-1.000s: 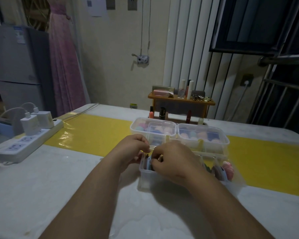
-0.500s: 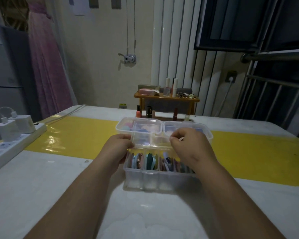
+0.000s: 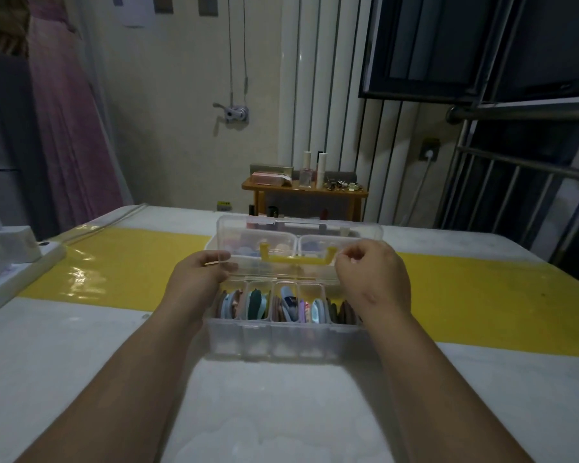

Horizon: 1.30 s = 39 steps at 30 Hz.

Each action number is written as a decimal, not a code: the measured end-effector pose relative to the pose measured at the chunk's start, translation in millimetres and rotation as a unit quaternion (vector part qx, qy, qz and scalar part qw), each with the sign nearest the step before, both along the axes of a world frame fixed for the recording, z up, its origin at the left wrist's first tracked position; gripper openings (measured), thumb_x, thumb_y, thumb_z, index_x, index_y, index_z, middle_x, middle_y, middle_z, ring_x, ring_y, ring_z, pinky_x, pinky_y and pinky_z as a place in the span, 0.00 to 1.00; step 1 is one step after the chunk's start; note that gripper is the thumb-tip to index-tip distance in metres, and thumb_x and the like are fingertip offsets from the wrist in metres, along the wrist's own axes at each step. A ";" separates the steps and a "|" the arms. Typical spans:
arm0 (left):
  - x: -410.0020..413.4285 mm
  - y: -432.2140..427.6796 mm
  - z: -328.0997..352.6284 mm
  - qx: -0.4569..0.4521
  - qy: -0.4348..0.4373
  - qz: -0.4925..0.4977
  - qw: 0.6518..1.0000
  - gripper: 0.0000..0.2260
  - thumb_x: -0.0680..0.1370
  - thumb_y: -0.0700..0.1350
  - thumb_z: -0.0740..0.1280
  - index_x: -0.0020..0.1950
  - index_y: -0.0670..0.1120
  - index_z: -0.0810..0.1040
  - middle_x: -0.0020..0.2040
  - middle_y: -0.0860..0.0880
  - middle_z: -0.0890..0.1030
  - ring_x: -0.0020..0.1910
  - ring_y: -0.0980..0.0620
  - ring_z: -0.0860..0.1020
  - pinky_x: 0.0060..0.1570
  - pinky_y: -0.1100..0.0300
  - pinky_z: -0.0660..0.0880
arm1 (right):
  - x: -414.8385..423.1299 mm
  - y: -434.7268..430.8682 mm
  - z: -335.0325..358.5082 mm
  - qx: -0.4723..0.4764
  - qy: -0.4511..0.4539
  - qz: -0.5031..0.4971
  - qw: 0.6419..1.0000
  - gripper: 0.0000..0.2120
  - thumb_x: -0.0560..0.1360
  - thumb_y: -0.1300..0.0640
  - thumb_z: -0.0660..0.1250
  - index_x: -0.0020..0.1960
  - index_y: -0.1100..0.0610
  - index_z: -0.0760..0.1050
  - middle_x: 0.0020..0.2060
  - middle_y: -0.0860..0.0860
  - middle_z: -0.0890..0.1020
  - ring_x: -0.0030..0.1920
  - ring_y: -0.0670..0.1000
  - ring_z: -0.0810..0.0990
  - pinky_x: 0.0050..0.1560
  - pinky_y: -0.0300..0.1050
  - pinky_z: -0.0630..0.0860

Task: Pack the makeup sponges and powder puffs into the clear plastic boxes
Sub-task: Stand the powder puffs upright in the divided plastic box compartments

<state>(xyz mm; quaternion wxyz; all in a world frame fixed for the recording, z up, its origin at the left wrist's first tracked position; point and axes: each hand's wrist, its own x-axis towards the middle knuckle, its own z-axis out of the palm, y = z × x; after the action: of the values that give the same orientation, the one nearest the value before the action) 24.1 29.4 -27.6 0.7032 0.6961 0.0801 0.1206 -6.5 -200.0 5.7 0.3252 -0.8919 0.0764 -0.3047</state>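
Note:
A clear compartmented plastic box [image 3: 281, 342] stands on the white table right in front of me. Its compartments hold several coloured powder puffs [image 3: 258, 304] standing on edge. The box's clear lid [image 3: 298, 228], with a yellow handle [image 3: 295, 259], is tilted up over the back of the box. My left hand [image 3: 198, 275] grips the lid's left end. My right hand [image 3: 371, 275] pinches its right end. Through the lid I see two more clear boxes [image 3: 318, 243] holding pale sponges, blurred.
A yellow runner [image 3: 131, 262] crosses the table under the boxes. A white power strip with chargers [image 3: 14, 262] lies at the left edge. A small wooden shelf with cosmetics [image 3: 305, 190] and lipsticks [image 3: 271, 210] stand at the far edge.
Both hands left the puffs in the compartments and took hold of the lid. The lid now stands higher, with its yellow handle showing. The box sits more centred in view.

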 end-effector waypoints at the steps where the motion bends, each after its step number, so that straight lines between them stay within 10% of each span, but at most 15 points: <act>1: -0.1 0.3 -0.2 -0.001 -0.001 -0.002 1.000 0.11 0.73 0.32 0.69 0.52 0.45 0.82 0.51 0.42 0.84 0.51 0.44 0.82 0.55 0.48 0.79 | -0.1 -0.1 -0.1 0.005 -0.006 -0.007 1.000 0.05 0.75 0.53 0.64 0.42 0.51 0.77 0.42 0.49 0.76 0.44 0.52 0.75 0.39 0.44 0.69; 17: 3.8 9.6 -3.0 -0.031 -0.013 0.011 0.999 0.11 0.74 0.36 0.72 0.52 0.49 0.81 0.51 0.43 0.85 0.50 0.43 0.83 0.52 0.46 0.81 | -6.5 1.2 3.1 0.159 -0.030 0.006 0.987 0.26 0.80 0.51 0.62 0.75 0.48 0.58 0.64 0.53 0.78 0.55 0.56 0.78 0.45 0.46 0.72; 22: -1.3 9.0 1.8 -0.055 0.005 0.027 0.998 0.07 0.73 0.39 0.71 0.49 0.49 0.82 0.51 0.44 0.83 0.46 0.45 0.80 0.40 0.54 0.74 | -9.5 4.3 9.2 0.261 -0.064 0.022 0.963 0.29 0.80 0.33 0.47 0.65 0.48 0.75 0.57 0.49 0.82 0.54 0.51 0.77 0.52 0.50 0.74; 30: -13.7 9.2 15.6 -0.106 0.042 -0.028 0.993 0.26 0.77 0.65 0.59 0.48 0.44 0.83 0.46 0.43 0.85 0.43 0.45 0.79 0.48 0.51 0.74 | -11.6 4.9 20.4 0.415 -0.006 0.009 0.910 0.19 0.79 0.46 0.60 0.34 0.53 0.77 0.37 0.51 0.81 0.41 0.55 0.81 0.45 0.55 0.78; 34: -16.8 11.8 20.2 -0.117 0.050 -0.041 0.991 0.13 0.77 0.51 0.64 0.50 0.42 0.81 0.40 0.44 0.83 0.41 0.43 0.77 0.44 0.53 0.73 | -9.3 3.0 21.1 0.329 0.057 0.040 0.942 0.09 0.72 0.56 0.66 0.34 0.56 0.79 0.38 0.55 0.82 0.45 0.62 0.81 0.47 0.63 0.80; 39: -16.1 15.9 22.3 -0.117 0.067 -0.030 0.990 0.03 0.73 0.39 0.66 0.45 0.42 0.78 0.40 0.43 0.81 0.27 0.49 0.77 0.25 0.64 0.73 | -10.2 -10.8 28.2 0.280 0.139 0.080 0.947 0.07 0.76 0.61 0.66 0.50 0.60 0.82 0.45 0.56 0.81 0.40 0.53 0.77 0.40 0.48 0.76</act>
<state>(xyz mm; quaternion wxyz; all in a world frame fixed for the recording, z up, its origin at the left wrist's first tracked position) 7.9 45.3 -5.3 0.7762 0.6176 0.1196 0.0426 -16.7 -210.8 33.9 0.5710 -0.8018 0.1316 -0.1174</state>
